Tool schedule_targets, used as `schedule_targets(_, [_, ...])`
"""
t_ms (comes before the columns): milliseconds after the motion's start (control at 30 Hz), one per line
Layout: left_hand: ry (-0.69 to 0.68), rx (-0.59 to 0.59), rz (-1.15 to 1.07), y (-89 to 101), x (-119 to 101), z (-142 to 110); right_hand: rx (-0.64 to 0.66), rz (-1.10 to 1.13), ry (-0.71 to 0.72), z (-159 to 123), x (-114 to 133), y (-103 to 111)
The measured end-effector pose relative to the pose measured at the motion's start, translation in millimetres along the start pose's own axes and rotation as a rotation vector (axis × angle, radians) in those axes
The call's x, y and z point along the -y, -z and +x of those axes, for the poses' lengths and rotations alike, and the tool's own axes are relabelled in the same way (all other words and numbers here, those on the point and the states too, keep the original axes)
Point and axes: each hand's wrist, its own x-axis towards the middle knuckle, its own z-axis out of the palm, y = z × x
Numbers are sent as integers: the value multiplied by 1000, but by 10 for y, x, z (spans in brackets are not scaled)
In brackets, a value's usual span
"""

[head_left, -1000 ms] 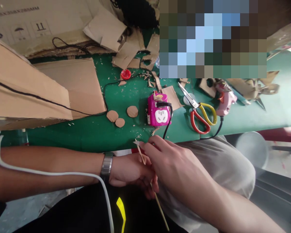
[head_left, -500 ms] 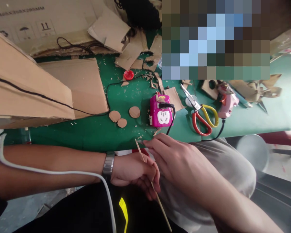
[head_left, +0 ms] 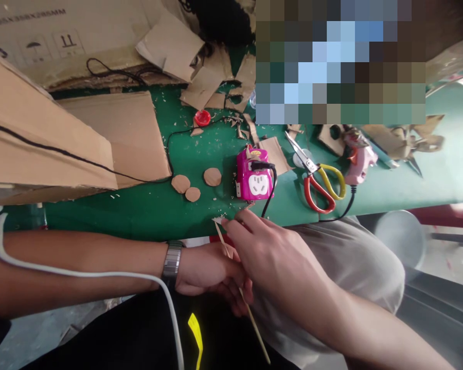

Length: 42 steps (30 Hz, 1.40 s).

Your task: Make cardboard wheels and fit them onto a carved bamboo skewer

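Note:
My left hand [head_left: 208, 272], with a metal watch on its wrist, is closed round a thin wooden stick [head_left: 254, 331] over my lap, just below the table edge. The stick slants from upper left to lower right. My right hand [head_left: 273, 257] lies over the left, its fingertips pinched at the stick's top end [head_left: 217, 222], where a small pale bit shows. Three round cardboard discs [head_left: 193, 183] lie on the green table [head_left: 146, 210] just beyond my hands.
A pink power socket [head_left: 253, 180] with a black plug stands near the edge. Red and yellow scissors [head_left: 320, 182] and a pink glue gun [head_left: 358, 156] lie to its right. Big cardboard sheets [head_left: 61, 139] fill the left, scraps and a red cap [head_left: 201, 117] the back.
My right fingertips drew off the stick's tip half a second ago and are now back on it. My left hand has kept its hold.

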Motion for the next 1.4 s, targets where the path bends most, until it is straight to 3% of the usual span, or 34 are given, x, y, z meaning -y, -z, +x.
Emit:
schedule_targets(167, [31,45,-16,4,-14,20,-11,4,26,31,-45,17])
schedule_targets(533, [-11,-42,-63,2,-98,-26,51,115,-39,6,-146,49])
schedule_targets(833, [5,-34,-37,1,-97,-12,-72,48,21,33,-82,-5])
schedule_targets(1400, [-6,-32,-33,-8,-127,-26,-51,148,-16,7,-166,15])
